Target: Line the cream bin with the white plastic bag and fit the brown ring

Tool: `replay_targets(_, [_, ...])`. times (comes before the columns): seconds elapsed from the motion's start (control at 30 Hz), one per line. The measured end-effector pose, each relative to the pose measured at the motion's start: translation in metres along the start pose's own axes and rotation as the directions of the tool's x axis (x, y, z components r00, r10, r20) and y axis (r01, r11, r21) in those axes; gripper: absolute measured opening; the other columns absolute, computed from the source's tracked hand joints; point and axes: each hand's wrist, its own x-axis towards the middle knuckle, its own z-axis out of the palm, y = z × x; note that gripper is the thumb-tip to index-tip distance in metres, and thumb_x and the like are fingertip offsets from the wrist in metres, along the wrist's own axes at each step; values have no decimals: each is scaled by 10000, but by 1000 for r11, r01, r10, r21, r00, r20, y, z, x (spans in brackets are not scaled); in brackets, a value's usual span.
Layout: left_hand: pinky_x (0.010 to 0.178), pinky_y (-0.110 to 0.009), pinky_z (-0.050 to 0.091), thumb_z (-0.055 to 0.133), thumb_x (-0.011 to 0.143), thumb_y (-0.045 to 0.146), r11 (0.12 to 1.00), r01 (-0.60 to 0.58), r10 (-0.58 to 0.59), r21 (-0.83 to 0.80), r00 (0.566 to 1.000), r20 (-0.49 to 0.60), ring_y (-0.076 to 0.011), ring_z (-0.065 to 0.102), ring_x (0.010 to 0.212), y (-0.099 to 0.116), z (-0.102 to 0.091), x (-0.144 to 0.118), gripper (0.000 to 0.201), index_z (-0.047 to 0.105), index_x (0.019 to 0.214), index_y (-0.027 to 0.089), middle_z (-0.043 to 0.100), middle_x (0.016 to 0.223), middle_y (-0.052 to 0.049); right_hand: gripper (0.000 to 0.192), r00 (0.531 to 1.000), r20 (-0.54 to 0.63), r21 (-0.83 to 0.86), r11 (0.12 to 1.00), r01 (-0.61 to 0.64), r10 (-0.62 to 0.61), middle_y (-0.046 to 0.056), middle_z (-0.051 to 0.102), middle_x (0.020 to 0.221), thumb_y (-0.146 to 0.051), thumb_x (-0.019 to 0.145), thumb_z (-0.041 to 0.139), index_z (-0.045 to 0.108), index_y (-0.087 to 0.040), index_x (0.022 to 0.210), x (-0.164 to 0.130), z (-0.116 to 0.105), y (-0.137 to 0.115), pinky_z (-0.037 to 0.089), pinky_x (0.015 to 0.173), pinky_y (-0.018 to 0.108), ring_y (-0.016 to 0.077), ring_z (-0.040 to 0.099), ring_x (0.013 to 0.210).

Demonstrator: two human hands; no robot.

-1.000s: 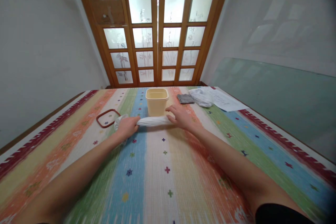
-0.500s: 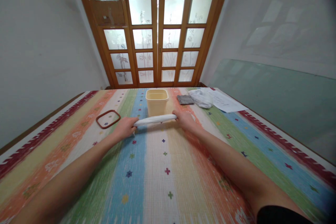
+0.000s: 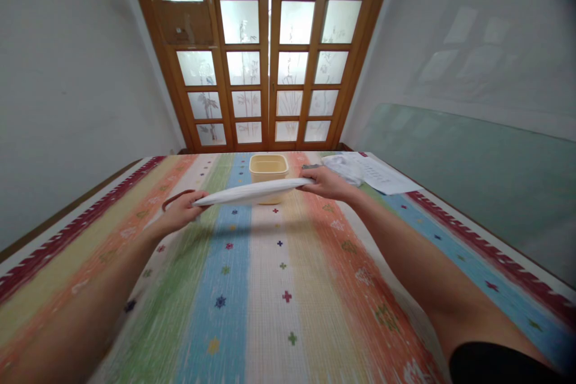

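Note:
A white plastic bag (image 3: 252,192) is stretched flat and taut between both my hands, lifted above the striped tablecloth (image 3: 279,288). My left hand (image 3: 183,209) grips its left end and my right hand (image 3: 324,182) grips its right end. Just behind the bag stands a pale yellow plastic bin (image 3: 269,168), its lower part hidden by the bag. The bag casts a shadow on the cloth below.
A dark red rectangular ring (image 3: 170,200) lies on the cloth behind my left hand. At the back right lie a grey cloth (image 3: 311,166), a crumpled white bag (image 3: 342,167) and a printed paper sheet (image 3: 382,175). Wooden glazed doors (image 3: 270,66) stand beyond the table.
Both hands lifted the bag off the cloth and moved apart, pulling it from a short bunched roll into a longer, flatter strip. The left hand shifted left, the right hand up and away.

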Motion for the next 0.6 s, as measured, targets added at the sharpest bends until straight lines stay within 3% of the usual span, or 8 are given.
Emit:
replay_targets(0.13, [514, -193, 386, 632, 815, 402, 985, 30, -53, -170, 989, -137, -123, 479, 596, 2, -25, -2, 239, 649, 946, 203, 561, 729, 14, 155, 989, -149, -260, 965, -27, -12, 36, 661, 882, -269, 972, 568, 666, -150, 949, 34, -16, -9, 263, 676, 212, 128, 544, 773])
replay_targets(0.23, [524, -201, 395, 661, 788, 417, 952, -6, -72, -305, 968, -242, -120, 478, 584, -8, -35, 2, 247, 622, 890, 196, 541, 689, 17, 174, 975, -222, -374, 921, -112, 28, 49, 676, 920, -284, 1007, 535, 660, -181, 1069, 65, -12, -7, 220, 656, 235, 157, 554, 779])
replay_targets(0.3, [543, -231, 438, 644, 798, 478, 928, -5, -90, -372, 967, -239, -145, 527, 606, -13, -40, 4, 306, 610, 882, 186, 564, 693, -5, 219, 962, -271, -379, 913, -148, 44, 56, 679, 932, -320, 1036, 497, 646, -197, 1139, 83, -6, -6, 200, 647, 245, 174, 552, 775])
replay_targets(0.37, [620, -284, 523, 657, 791, 533, 936, 12, -77, -351, 982, -171, -205, 634, 739, -12, -43, 4, 403, 645, 981, 178, 665, 843, -65, 243, 945, -323, -336, 927, -166, 52, 61, 681, 949, -326, 1052, 463, 632, -197, 1168, 98, 0, -7, 198, 647, 247, 184, 551, 781])
replay_targets(0.43, [778, -349, 584, 704, 771, 558, 966, 19, -44, -257, 995, -90, -275, 688, 992, -4, -44, 4, 587, 636, 1229, 199, 704, 1138, -122, 234, 936, -349, -287, 945, -157, 49, 64, 681, 958, -295, 1049, 449, 626, -185, 1155, 109, 4, -14, 208, 652, 241, 188, 554, 795])
replay_targets(0.5, [940, -401, 571, 721, 779, 585, 987, -3, -4, -159, 999, -43, -309, 639, 1221, 9, -40, 8, 803, 491, 1471, 250, 631, 1374, -142, 210, 945, -326, -256, 960, -115, 26, 62, 679, 965, -249, 1033, 452, 623, -178, 1132, 118, 9, -28, 224, 662, 233, 189, 558, 813])
replay_targets(0.6, [1059, -439, 514, 662, 852, 618, 997, -59, 55, -56, 996, -71, -321, 552, 1367, 36, -18, 23, 912, 288, 1608, 271, 519, 1520, -157, 187, 968, -246, -242, 970, -11, -50, 50, 674, 967, -229, 1018, 466, 621, -182, 1111, 129, 19, -60, 242, 675, 227, 184, 557, 821])
